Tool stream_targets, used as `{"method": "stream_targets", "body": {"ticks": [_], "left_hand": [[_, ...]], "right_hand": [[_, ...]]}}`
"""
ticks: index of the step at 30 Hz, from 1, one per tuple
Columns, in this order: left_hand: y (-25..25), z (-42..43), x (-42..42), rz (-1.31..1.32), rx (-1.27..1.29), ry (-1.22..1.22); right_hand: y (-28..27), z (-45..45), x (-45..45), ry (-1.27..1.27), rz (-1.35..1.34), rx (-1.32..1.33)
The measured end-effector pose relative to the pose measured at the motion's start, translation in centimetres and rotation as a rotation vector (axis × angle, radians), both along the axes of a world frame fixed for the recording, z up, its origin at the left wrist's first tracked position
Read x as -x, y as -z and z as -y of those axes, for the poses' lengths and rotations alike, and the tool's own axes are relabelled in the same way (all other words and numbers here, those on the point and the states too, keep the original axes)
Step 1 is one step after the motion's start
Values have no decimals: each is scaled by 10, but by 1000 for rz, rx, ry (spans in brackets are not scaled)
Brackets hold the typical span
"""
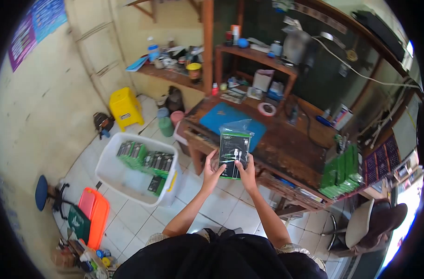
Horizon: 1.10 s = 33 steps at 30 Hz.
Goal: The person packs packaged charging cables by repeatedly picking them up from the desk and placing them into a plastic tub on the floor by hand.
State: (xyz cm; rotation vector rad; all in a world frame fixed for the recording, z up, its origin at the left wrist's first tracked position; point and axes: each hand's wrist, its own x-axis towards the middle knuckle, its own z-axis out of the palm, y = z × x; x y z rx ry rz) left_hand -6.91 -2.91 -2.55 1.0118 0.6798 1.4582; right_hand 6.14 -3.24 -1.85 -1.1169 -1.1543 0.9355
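Both hands hold one black and green package in a clear plastic bag (233,145), upright in front of the body. My left hand (213,169) grips its lower left edge, thumb on the front. My right hand (246,169) grips the lower right edge, its thumb also on the front. A white cable is pictured on the package. Behind it lies a blue mat (221,116) on the wooden desk (295,144). At the left on the floor, a white bin (123,186) holds several similar green and black packages (157,162).
More green packages (340,169) are stacked at the desk's right end. A tape roll (267,109) lies on the desk. A yellow stool (125,108) stands behind the bin. An office chair (361,225) is at the right, an orange lid (99,216) at the left.
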Motion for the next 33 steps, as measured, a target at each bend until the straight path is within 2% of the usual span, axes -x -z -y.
{"method": "stream_targets", "body": {"ticks": [2,3,4,8,10,11,12,14,16,18,19,22,24,26,28,33], "left_hand": [[14,-2,45,-159,-147,-229],[-9,6,67,-121,-201,-293],[-14,5,97,-402,-294,-491],[-41,12,199,-552,-433,-631],[-45,20,245,-794,-446,-508],[-46,29,257,-678,-359,-492],[-44,36,271,-681,-349,-521],[-37,50,297,-472,-205,-455],[-27,60,321,-518,-188,-554],[-18,64,342,-417,-174,-668],[-14,66,355,-384,-142,-597],[5,63,386,-301,-65,-693],[13,57,408,-336,-48,-733],[17,53,427,-271,48,-791],[18,46,451,-347,85,-841],[23,51,507,-313,127,-933]], "right_hand": [[10,1,41,-50,87,-70],[11,6,63,-62,77,-81],[13,12,82,-93,80,-75],[19,27,157,-315,127,-64],[22,32,191,-397,93,23],[20,34,208,-430,83,31],[23,33,223,-461,87,30],[30,26,254,-478,210,-136],[17,26,285,-574,132,-97],[12,20,316,-667,55,-47],[13,16,330,-695,39,-17],[22,-2,374,-759,9,50],[27,-16,408,-767,-64,-22],[31,-25,436,-803,-102,54],[21,-30,465,-534,388,-246],[40,-45,539,-576,436,-394]]}}
